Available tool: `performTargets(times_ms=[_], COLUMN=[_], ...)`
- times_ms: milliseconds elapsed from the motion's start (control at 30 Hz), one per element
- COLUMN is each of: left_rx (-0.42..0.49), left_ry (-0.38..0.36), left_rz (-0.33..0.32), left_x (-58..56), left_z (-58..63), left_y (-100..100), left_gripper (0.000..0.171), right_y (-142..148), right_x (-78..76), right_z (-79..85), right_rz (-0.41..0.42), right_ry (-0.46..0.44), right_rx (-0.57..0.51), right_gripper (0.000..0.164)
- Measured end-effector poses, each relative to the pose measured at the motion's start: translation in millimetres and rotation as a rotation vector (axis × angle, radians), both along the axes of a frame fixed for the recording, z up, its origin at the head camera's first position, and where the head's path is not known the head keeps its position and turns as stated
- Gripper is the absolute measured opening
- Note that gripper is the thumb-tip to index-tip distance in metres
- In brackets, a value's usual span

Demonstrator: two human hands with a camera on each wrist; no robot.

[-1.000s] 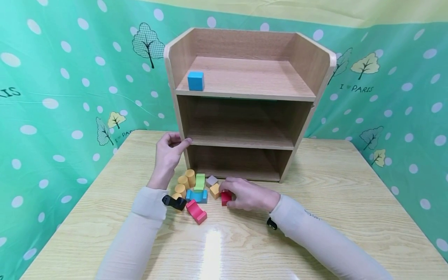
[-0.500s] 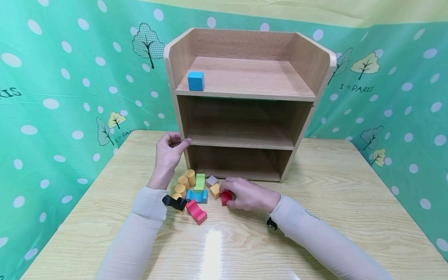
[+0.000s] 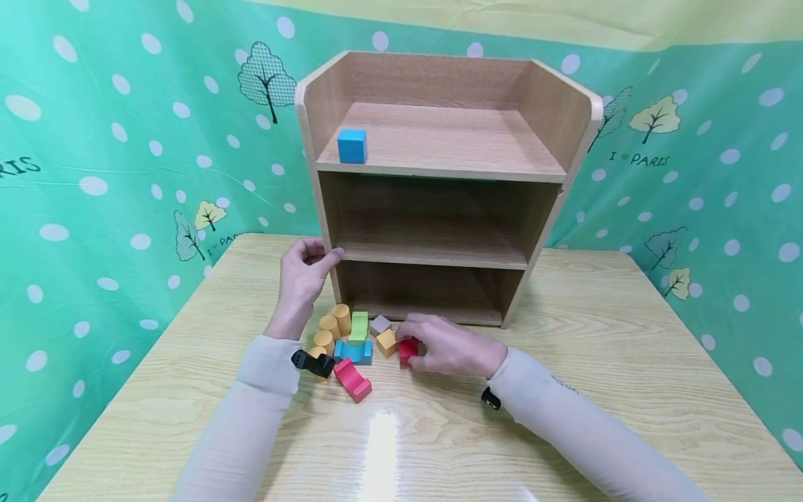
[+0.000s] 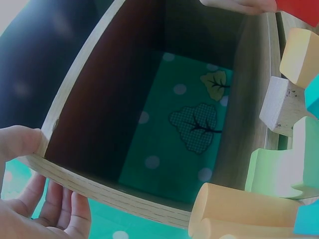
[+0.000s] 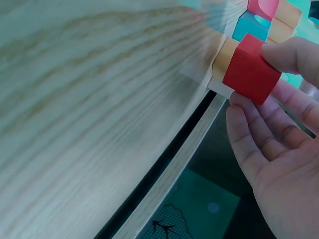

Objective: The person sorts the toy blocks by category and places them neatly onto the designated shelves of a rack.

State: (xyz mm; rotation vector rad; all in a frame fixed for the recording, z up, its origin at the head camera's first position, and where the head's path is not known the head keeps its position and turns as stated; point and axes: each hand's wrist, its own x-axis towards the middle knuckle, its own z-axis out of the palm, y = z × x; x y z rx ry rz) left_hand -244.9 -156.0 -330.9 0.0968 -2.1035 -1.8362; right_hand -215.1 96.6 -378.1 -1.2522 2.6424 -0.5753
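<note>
1. My right hand [image 3: 450, 346], in the lower middle of the head view, pinched the red block [image 3: 406, 353] between thumb and fingers; whether this block touched the table [image 3: 564, 418], I could not tell.
2. My left hand [image 3: 300, 279], left of centre and well apart from the right, gripped the wooden shelf [image 3: 433, 226] at its left edge.
3. The step, I judged, was the taking of the red block; the next move called for a firm pinch and careful lift, without disturbing the orange block [image 3: 386, 342] just beside it.
4. Farther left lay the green block [image 3: 359, 325], the blue arched block [image 3: 353, 353] and the pink block [image 3: 353, 381].
5. In the upper middle, a blue cube [image 3: 353, 147] stood on the shelf's top.
</note>
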Motion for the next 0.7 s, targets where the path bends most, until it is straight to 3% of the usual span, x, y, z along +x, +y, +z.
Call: performTargets(times_ms=[333, 700], left_rx=[0.011, 0.006], left_ry=[0.006, 0.001], left_rz=[0.0, -0.004], left_x=[-0.8, -1.6], left_z=[-1.0, -1.3], left_y=[0.2, -0.5], left_gripper=[0.036, 0.037], right_y=[2.5, 4.5], right_x=[1.3, 3.4], right_z=[4.0, 19.2], right_rz=[0.016, -0.015], right_ry=[0.024, 0.037], right_rx=[-0.021, -0.058], right_gripper=[0.036, 0.038])
